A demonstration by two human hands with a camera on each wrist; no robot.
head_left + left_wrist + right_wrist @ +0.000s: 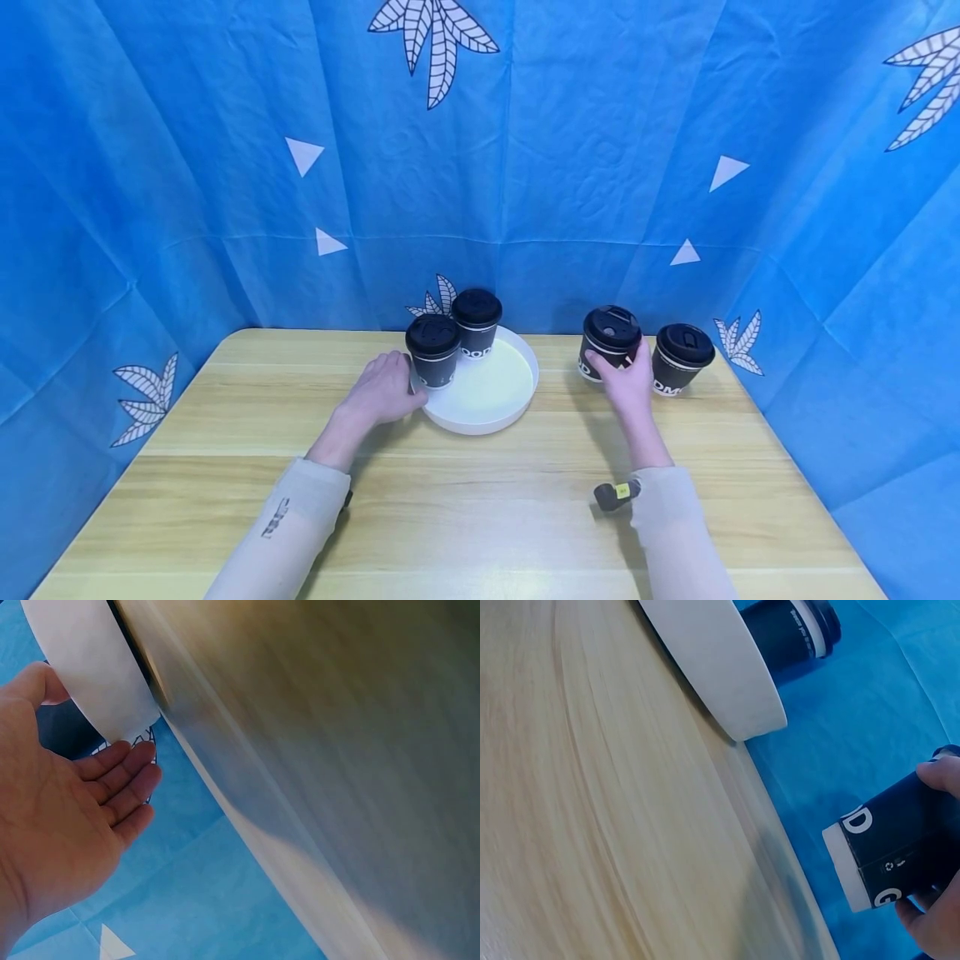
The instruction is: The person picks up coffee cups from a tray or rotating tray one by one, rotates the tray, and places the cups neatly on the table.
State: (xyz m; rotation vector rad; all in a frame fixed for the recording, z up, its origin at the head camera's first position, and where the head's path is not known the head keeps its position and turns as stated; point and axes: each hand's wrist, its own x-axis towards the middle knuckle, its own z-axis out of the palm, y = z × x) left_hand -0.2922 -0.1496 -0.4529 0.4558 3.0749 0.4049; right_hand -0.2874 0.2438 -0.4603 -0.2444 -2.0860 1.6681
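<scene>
My right hand (632,379) grips a black paper coffee cup (600,360) with a black lid, thumb on one side and fingers on the other. In the right wrist view that cup (900,840) is upright and its white base shows a gap above the table. My left hand (384,388) holds the near-left rim of a round white tray (480,421); in the left wrist view the thumb reaches over the wall and the fingers touch it from outside. Two similar lidded cups, a front cup (433,358) and a rear cup (477,321), stand upright at the tray's left side.
Right of the held cup, another lidded coffee cup (678,360) stands on the wooden table (480,508), near its back right corner. A blue patterned curtain (570,167) hangs behind and along both sides. A small black device (615,495) sticks out from the right sleeve.
</scene>
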